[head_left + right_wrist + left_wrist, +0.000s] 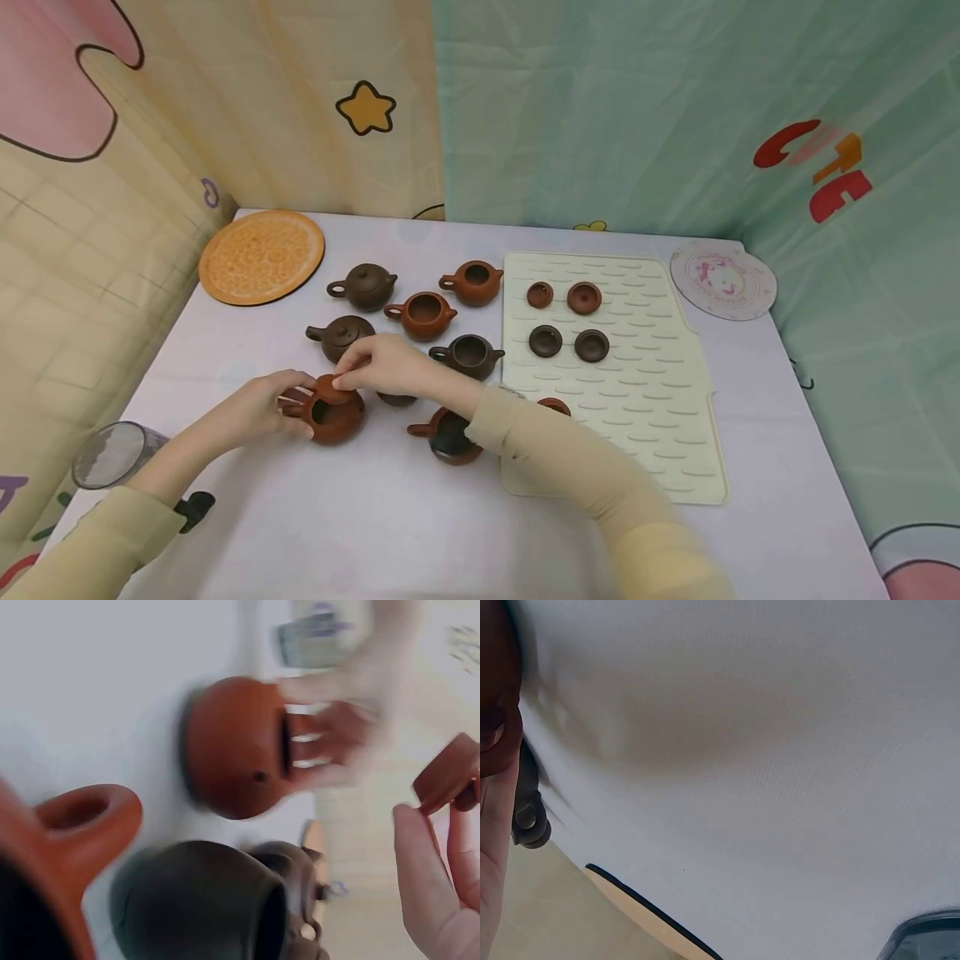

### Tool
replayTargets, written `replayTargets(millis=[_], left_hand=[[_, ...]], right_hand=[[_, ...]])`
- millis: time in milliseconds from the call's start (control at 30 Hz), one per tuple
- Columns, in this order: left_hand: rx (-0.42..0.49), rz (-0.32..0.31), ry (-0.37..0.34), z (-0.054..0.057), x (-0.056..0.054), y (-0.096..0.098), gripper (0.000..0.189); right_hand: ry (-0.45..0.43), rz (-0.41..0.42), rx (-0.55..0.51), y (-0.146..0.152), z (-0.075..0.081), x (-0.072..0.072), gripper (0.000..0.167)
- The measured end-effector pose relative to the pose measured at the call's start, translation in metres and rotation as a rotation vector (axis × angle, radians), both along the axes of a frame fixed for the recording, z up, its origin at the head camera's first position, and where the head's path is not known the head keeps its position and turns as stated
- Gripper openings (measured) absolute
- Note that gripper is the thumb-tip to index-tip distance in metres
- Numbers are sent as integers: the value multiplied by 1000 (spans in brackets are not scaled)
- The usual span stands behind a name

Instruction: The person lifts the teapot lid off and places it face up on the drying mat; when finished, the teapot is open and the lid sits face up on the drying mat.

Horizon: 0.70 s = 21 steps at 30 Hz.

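Observation:
My left hand (262, 408) grips a reddish-brown clay teapot (343, 427) at its handle side, at the table's left. The teapot's round mouth faces up, uncovered. Just above that mouth, my right hand (386, 363) pinches a reddish-brown lid (328, 388) between thumb and finger. In the right wrist view the lid (450, 774) is tilted and apart from the teapot (234, 750). Only part of the teapot's handle (501, 746) shows in the left wrist view. A dark teapot behind my right hand is mostly hidden.
Several brown and red teapots (424, 315) stand mid-table, some lidded. A cream mat (645, 417) holds several small lids (584, 297); my right sleeve partly covers one. An orange round board (262, 257), a pink-patterned disc (723, 281) and a clear glass (112, 457) lie near the edges.

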State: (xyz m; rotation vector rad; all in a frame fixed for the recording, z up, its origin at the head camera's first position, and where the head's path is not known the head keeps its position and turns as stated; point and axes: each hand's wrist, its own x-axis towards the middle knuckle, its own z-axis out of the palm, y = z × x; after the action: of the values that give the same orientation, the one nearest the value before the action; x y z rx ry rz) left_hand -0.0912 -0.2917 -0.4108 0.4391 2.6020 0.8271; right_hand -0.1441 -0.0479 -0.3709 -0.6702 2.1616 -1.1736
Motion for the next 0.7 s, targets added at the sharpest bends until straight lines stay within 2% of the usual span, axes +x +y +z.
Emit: replayTargets(millis=[133, 200, 300, 467, 533, 700], left_hand=[[2, 1, 11, 1, 0, 0, 61], [6, 3, 10, 1, 1, 0, 60], [12, 0, 13, 1, 1, 1, 60], [11, 1, 2, 2, 2, 2, 59], [13, -1, 2, 2, 2, 2, 59], [2, -8, -3, 1, 1, 2, 60]], right_hand=[[-382, -177, -309, 45, 9, -8, 12], [-504, -247, -437, 72, 11, -12, 7], [-582, -311, -576, 118, 11, -15, 17], [-643, -338, -753, 195, -2, -11, 29], [-672, -370, -793, 222, -12, -9, 31], [-718, -535, -807, 274, -41, 1, 27]])
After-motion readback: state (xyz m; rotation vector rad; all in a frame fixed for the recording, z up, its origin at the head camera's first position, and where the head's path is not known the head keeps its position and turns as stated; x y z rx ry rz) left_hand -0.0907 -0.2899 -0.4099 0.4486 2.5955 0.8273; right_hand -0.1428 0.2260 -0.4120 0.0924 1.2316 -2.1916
